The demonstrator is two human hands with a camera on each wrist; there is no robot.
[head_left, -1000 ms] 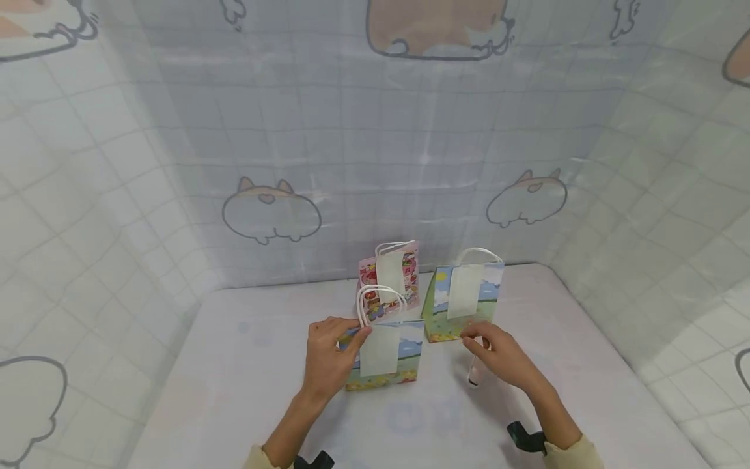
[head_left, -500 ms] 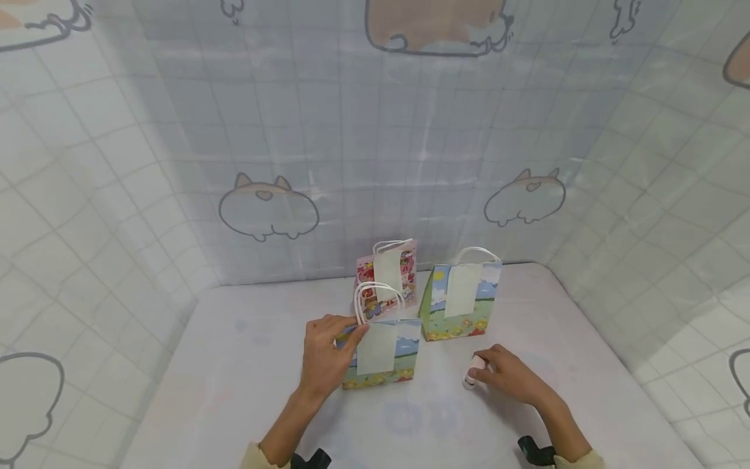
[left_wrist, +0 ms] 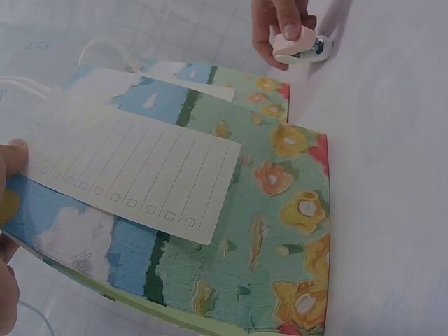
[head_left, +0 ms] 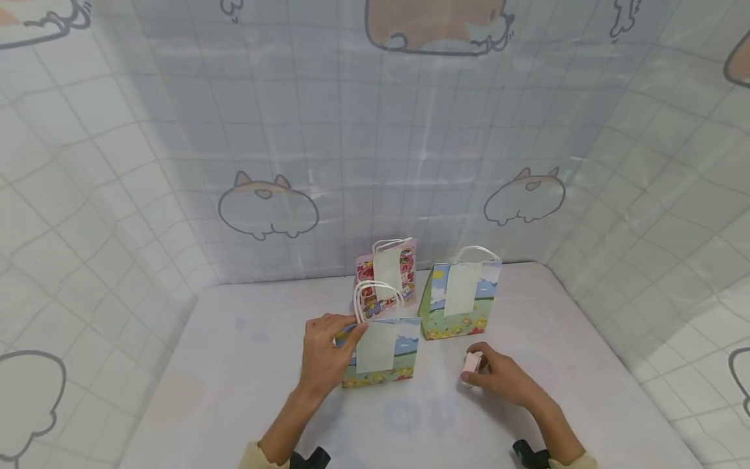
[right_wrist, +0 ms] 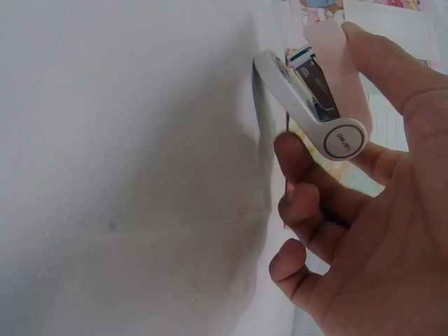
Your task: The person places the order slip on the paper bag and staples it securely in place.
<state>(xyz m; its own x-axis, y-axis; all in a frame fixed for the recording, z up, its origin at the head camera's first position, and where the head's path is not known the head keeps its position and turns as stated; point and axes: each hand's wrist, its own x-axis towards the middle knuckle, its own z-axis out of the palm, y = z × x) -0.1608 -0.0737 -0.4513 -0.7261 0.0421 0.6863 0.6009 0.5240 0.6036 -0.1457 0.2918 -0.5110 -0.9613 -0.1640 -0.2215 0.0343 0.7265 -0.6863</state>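
My left hand pinches the upper left edge of the nearest gift bag, painted with sky, grass and flowers and topped by white cord handles. A lined paper slip with small checkboxes lies against its front, and my left thumb is at the slip's edge in the left wrist view. To the right of this bag, my right hand grips a small pink and white stapler between thumb and fingers, low over the table. The stapler's jaws stand apart in the right wrist view.
Behind the nearest bag stands a pink patterned gift bag with a pale slip on it. Another landscape gift bag, also with a slip, stands at the back right. The white table ends at a curtained wall.
My right hand drew back from near the back-right bag and took hold of the stapler, which now sits turned in its fingers. My left hand stays on the front bag.
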